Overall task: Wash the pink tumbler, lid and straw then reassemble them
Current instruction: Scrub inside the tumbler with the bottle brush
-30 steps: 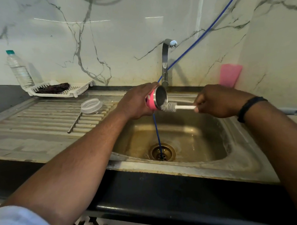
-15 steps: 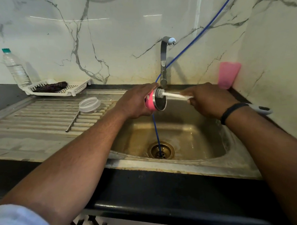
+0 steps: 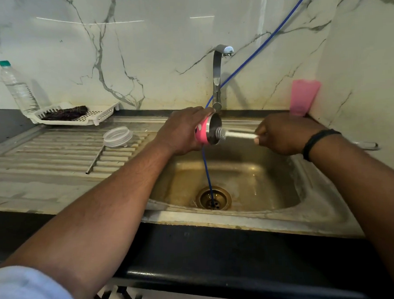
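Half a second back the brush point(image 3: 233, 134) sat angled at the tumbler's upper rim; now its white handle runs nearly level and the bristle head is just inside the mouth, while the right hand point(image 3: 281, 134) has drawn slightly away from the cup. Fingers of the left hand point(image 3: 184, 131) are curled round the pink tumbler point(image 3: 207, 132), holding it on its side over the back of the sink point(image 3: 318, 214) with the steel opening facing right, just in front of the tap point(image 3: 218, 80). That right hand pinches the far end of the brush handle. Lid point(image 3: 118, 136) and metal straw point(image 3: 95, 159) lie apart from all this on the ribbed drainboard point(image 3: 33, 156) left of the basin, the straw's upper end under the lid's edge (neither looks touched yet, so I judge the task is early, still on scrubbing the cup). No water can be seen running from the tap. Risks from here: the handle is held only at its tip, so a hard push could twist it out of the fingers and drop the brush into the basin; a wet tumbler could slip from the one-handed hold; and the blue hose point(image 3: 207, 171) hanging into the drain just below could be snagged by a careless stroke.
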